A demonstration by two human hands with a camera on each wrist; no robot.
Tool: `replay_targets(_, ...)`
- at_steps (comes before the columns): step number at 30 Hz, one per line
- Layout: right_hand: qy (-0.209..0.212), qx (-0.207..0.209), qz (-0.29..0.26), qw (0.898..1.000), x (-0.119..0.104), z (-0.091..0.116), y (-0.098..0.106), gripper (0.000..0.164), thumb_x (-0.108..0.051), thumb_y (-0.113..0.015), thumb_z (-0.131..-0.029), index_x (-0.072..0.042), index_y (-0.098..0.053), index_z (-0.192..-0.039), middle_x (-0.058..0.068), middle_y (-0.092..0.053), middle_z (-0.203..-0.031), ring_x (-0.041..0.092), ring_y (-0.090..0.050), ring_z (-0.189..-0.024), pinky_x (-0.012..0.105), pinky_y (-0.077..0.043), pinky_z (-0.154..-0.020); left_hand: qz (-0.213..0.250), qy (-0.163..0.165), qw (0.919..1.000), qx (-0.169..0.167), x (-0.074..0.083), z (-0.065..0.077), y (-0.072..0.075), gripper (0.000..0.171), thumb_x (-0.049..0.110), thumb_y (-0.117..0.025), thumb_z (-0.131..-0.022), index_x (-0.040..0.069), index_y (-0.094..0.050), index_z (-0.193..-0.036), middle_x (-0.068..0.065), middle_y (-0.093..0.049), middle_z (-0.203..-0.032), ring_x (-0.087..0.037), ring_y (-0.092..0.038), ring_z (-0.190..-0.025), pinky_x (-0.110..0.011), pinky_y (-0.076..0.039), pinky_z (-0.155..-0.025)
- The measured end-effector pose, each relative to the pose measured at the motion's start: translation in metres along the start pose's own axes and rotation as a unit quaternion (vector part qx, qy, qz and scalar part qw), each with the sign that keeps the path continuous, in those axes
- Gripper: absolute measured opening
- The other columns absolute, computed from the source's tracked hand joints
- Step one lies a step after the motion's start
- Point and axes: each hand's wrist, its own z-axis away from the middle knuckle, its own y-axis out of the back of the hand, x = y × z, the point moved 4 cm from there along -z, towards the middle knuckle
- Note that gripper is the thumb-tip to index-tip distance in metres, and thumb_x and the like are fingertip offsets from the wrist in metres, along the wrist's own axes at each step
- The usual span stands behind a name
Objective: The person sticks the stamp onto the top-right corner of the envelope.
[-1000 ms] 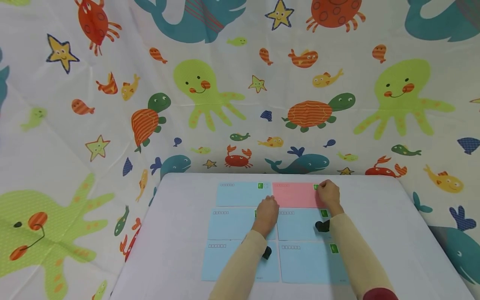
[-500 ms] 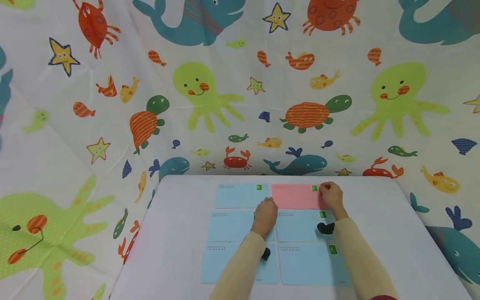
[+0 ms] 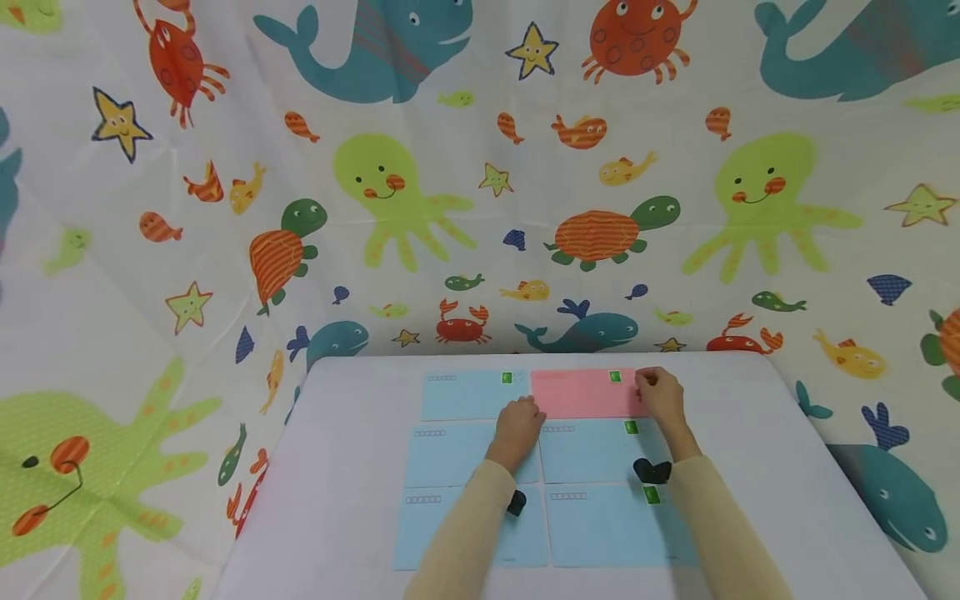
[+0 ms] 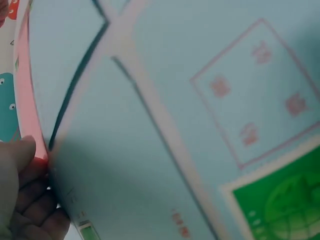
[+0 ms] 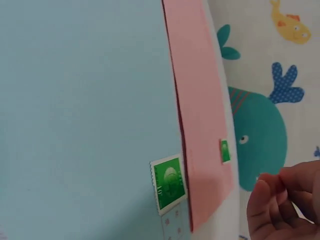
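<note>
A pink envelope [image 3: 577,396] with a green stamp [image 3: 615,377] lies flat at the right of the back row. My left hand [image 3: 517,429] is at its front left corner, loosely bent fingertips touching the edge; in the left wrist view thumb and fingers meet the pink strip [image 4: 24,85]. My right hand [image 3: 663,404] hovers at the envelope's right end. In the right wrist view its thumb and fingertips [image 5: 270,182] come together with nothing visible between them, apart from the pink paper. A blue envelope [image 3: 465,396] lies beside it on the left.
Several more blue envelopes fill the middle and front rows, such as one [image 3: 607,533] at front right. They lie on a white table [image 3: 337,500]. A sea-animal cloth [image 3: 420,208] hangs behind. Black wrist cameras [image 3: 652,471] sit at both wrists.
My right hand has drawn off slightly to the right, uncovering more of the pink envelope's right end. The left hand stays by its left corner. The head view has shifted slightly.
</note>
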Motion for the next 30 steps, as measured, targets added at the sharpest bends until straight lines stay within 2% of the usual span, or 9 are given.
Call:
replay_targets(2, 0.018, 0.002, 0.001, 1.0, -0.003, 0.004, 0.001, 0.038, -0.024, -0.045, -0.107, 0.005, -0.058, -0.127, 0.022, -0.064, -0.109, 0.024, -0.061, -0.087, 0.019, -0.05, -0.07, 0.023, 0.002, 0.9997, -0.006, -0.004, -0.003, 0.001, 0.026, 0.026, -0.06, -0.101, 0.005, -0.076, -0.102, -0.011, -0.071, -0.125, -0.026, -0.07, -0.109, -0.039, -0.058, -0.095)
replay_targets(5, 0.041, 0.007, 0.008, 0.999, -0.008, 0.012, 0.0, 0.034, -0.022, -0.048, -0.105, 0.005, -0.061, -0.122, 0.021, -0.065, -0.103, 0.022, -0.062, -0.082, 0.019, -0.05, -0.065, 0.04, -0.009, 0.9991, -0.013, -0.008, -0.006, 0.003, 0.027, 0.026, -0.06, -0.101, 0.005, -0.074, -0.096, -0.011, -0.074, -0.104, -0.022, -0.068, -0.086, -0.033, -0.057, -0.079)
replay_targets(8, 0.061, 0.006, 0.012, 0.998, -0.013, 0.022, -0.001, 0.031, -0.019, -0.051, -0.103, 0.005, -0.063, -0.119, 0.022, -0.067, -0.1, 0.022, -0.063, -0.08, 0.019, -0.05, -0.063, 0.047, -0.024, 0.9985, -0.013, -0.012, -0.009, 0.004, 0.027, 0.026, -0.06, -0.101, 0.006, -0.071, -0.088, -0.007, -0.067, -0.08, -0.015, -0.053, -0.067, -0.027, -0.045, -0.063)
replay_targets(11, 0.072, 0.007, 0.019, 0.997, -0.018, 0.033, -0.003, 0.029, -0.02, -0.053, -0.103, 0.003, -0.064, -0.117, 0.021, -0.068, -0.101, 0.023, -0.064, -0.082, 0.018, -0.05, -0.063, 0.059, -0.036, 0.9976, -0.008, -0.015, -0.01, 0.005, 0.026, 0.025, -0.059, -0.101, 0.006, -0.067, -0.085, -0.005, -0.059, -0.072, -0.016, -0.046, -0.063, -0.026, -0.038, -0.059)
replay_targets(13, 0.075, 0.006, 0.021, 0.997, -0.021, 0.04, -0.005, 0.028, -0.02, -0.054, -0.103, 0.002, -0.064, -0.116, 0.02, -0.068, -0.101, 0.023, -0.063, -0.082, 0.017, -0.05, -0.063, 0.072, -0.035, 0.9968, -0.009, -0.017, -0.009, 0.006, 0.026, 0.026, -0.058, -0.102, 0.003, -0.069, -0.097, -0.009, -0.068, -0.085, -0.019, -0.06, -0.074, -0.027, -0.05, -0.067)
replay_targets(15, 0.08, 0.006, 0.022, 0.996, -0.023, 0.048, -0.006, 0.027, -0.02, -0.056, -0.102, 0.002, -0.065, -0.116, 0.019, -0.069, -0.101, 0.022, -0.062, -0.082, 0.017, -0.05, -0.063, 0.082, -0.028, 0.9961, -0.016, -0.02, -0.007, 0.006, 0.033, 0.029, -0.056, -0.103, 0.002, -0.068, -0.117, -0.012, -0.072, -0.112, -0.023, -0.068, -0.102, -0.033, -0.057, -0.09)
replay_targets(18, 0.094, 0.006, 0.023, 0.995, -0.026, 0.062, -0.008, 0.026, -0.02, -0.057, -0.102, 0.001, -0.065, -0.115, 0.017, -0.07, -0.101, 0.021, -0.06, -0.083, 0.017, -0.049, -0.064, 0.093, -0.015, 0.9951, -0.03, -0.025, -0.006, 0.002, 0.05, 0.036, -0.053, -0.104, 0.005, -0.054, -0.143, -0.011, -0.056, -0.147, -0.027, -0.052, -0.138, -0.045, -0.043, -0.115)
replay_targets(22, 0.114, 0.008, 0.028, 0.993, -0.03, 0.083, -0.009, 0.022, -0.019, -0.06, -0.101, -0.002, -0.067, -0.113, 0.012, -0.071, -0.098, 0.019, -0.059, -0.083, 0.018, -0.05, -0.065, 0.108, -0.009, 0.9936, -0.031, -0.031, -0.004, -0.003, 0.058, 0.042, -0.051, -0.103, 0.008, -0.046, -0.15, -0.01, -0.046, -0.157, -0.027, -0.043, -0.146, -0.047, -0.038, -0.119)
replay_targets(30, 0.147, 0.043, 0.033, 0.988, -0.036, 0.111, -0.004, 0.016, -0.015, -0.064, -0.098, -0.003, -0.069, -0.107, 0.008, -0.07, -0.091, 0.012, -0.056, -0.076, 0.016, -0.05, -0.063, 0.121, -0.014, 0.992, 0.031, -0.026, 0.014, 0.011, 0.056, 0.041, -0.051, -0.103, 0.007, -0.048, -0.148, -0.01, -0.048, -0.155, -0.027, -0.043, -0.146, -0.046, -0.037, -0.12)
